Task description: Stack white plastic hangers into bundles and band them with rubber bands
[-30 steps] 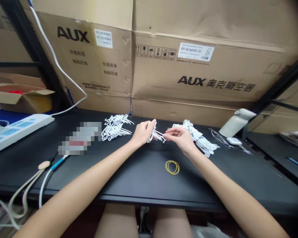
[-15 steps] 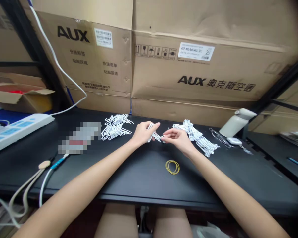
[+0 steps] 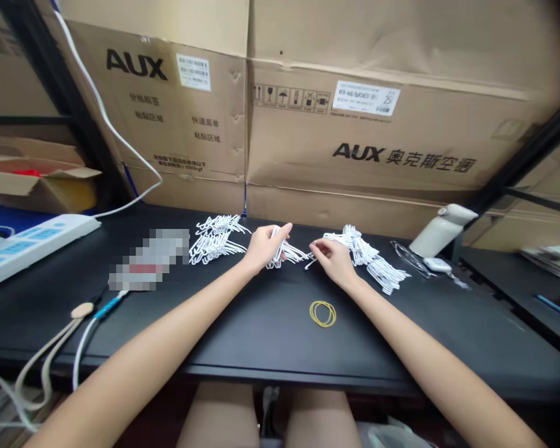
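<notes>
My left hand (image 3: 264,246) is closed around a bunch of white wire hooks (image 3: 295,252), thumb up, their thin ends pointing right. Just to its right, my right hand (image 3: 332,258) pinches what looks like a single white wire hook (image 3: 310,264); the fingers partly cover it. On the left lie two piles of the same hooks (image 3: 216,247). To the right, more white hooks (image 3: 386,274) lie in overlapping bundles, partly behind my right hand. Yellow rubber bands (image 3: 323,314) rest on the black table (image 3: 261,336) in front of my hands.
Large cardboard boxes (image 3: 289,137) stand along the back. At the right are a white bottle (image 3: 441,231), glasses (image 3: 410,258) and a small white case (image 3: 438,266). A power strip (image 3: 42,242), a blurred-out device (image 3: 152,258) and cables lie at the left.
My right hand has drawn slightly right, away from the bunch. My left hand has shifted a little left, and more of the hooks it holds now shows.
</notes>
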Demonstrator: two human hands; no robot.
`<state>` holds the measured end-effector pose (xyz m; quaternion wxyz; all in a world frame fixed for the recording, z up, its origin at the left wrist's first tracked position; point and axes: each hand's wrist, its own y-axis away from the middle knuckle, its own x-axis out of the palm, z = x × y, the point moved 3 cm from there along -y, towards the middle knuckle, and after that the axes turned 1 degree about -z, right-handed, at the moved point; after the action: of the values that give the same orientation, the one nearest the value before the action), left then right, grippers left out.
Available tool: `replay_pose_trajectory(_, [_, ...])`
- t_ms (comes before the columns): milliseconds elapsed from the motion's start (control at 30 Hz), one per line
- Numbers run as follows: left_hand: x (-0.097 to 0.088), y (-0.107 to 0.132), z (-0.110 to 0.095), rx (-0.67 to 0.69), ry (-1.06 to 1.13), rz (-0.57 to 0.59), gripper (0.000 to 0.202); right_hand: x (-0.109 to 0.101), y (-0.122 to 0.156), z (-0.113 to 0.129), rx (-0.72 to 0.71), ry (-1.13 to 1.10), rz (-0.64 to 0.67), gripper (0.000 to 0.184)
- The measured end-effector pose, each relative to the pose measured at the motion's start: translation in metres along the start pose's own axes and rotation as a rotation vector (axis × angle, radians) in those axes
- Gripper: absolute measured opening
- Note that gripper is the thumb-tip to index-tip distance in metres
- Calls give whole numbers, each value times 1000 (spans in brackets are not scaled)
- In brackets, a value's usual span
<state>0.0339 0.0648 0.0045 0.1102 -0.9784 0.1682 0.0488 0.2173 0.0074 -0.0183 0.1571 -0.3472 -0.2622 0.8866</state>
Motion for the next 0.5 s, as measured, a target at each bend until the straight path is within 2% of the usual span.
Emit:
replay_pose_trajectory(100, [0,0,0,-26,30,8,44,-4,-1,-1,69,-71,-33,20])
replay_pose_trajectory(333, [0,0,-1,-57,72,14,42,-17,-6,-10,429,-526,-95,26])
replay_pose_trajectory(500, [1,2,-1,-46,40,21,46,-23,-6,-15,545,-770,-183,22])
